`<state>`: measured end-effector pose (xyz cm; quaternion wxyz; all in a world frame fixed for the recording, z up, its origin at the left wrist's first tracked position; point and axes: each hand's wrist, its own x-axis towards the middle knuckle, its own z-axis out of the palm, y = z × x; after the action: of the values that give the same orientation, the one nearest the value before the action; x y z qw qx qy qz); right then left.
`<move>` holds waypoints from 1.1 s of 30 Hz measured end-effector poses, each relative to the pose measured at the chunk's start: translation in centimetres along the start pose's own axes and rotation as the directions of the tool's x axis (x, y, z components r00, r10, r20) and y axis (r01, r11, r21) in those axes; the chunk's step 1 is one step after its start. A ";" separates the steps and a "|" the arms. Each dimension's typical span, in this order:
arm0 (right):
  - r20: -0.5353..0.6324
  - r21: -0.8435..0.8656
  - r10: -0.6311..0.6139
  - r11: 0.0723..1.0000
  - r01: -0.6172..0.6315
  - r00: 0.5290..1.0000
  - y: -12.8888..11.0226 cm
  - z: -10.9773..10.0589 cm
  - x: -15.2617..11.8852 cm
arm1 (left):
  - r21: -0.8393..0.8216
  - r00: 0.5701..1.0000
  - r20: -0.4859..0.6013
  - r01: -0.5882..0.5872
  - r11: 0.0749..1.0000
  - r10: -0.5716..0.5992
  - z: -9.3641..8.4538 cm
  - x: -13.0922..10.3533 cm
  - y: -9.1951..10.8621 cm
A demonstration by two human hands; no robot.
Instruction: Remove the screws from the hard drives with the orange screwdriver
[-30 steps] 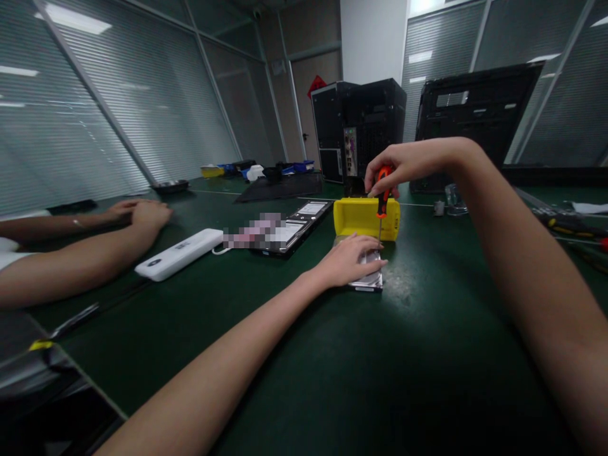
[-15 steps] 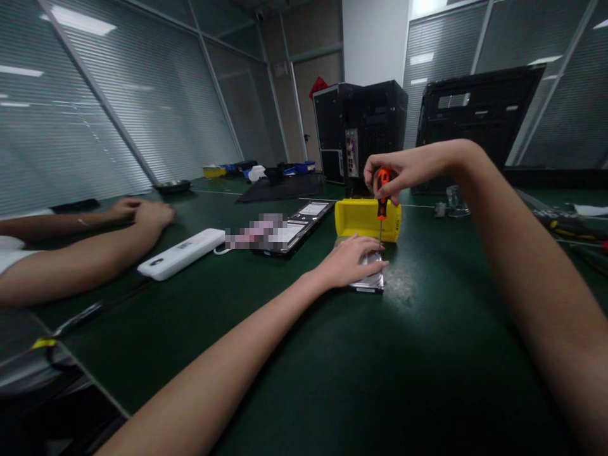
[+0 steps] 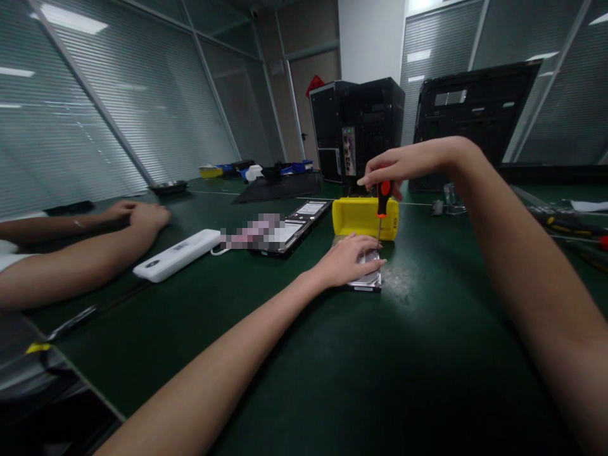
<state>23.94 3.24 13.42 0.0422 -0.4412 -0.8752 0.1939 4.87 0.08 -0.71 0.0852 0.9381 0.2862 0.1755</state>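
- One upright screwdriver [image 3: 382,206], with red-and-black handle and slim metal shaft, is gripped by the curled fingers of the right hand [image 3: 396,168].
- One flat, silvery hard drive [image 3: 369,280] is positioned before one yellow plastic box [image 3: 365,218] on the smooth green table [image 3: 332,354]; it is partly covered by the flat, opened left hand [image 3: 349,259].
- Small dark box lettering cannot be read.
- Two white labels [image 3: 311,208] are seen nearby, illegible.

The head-worn camera looks forward and down from behind the grip on the screwdriver [image 3: 383,204]. The grip lies at middle distance, window blinds [image 3: 444,38] well beyond.
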 end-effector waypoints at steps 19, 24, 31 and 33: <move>0.022 -0.045 -0.024 0.999 0.025 0.999 -0.7 0.2 -0.1 | -0.001 1.000 -0.013 0.001 1.000 -0.001 0.1 -0.2 -0.2; 0.026 -0.058 0.035 0.998 -0.034 0.999 -0.2 0.1 0.2 | -0.003 1.000 -0.007 0.001 1.000 -0.001 0.0 -0.2 -0.1; 0.023 0.044 -0.006 0.999 0.005 1.000 -0.6 0.2 0.3 | 0.002 1.000 -0.008 -0.003 1.000 0.003 0.0 -0.1 -0.1; 0.030 0.048 -0.001 0.999 -0.001 1.000 -0.6 0.2 0.2 | 0.002 1.000 -0.007 -0.006 1.000 0.006 0.0 -0.2 -0.2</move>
<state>23.33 2.98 13.46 0.0395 -0.4370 -0.8709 0.2213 4.67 0.15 -0.85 0.0827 0.9384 0.2839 0.1786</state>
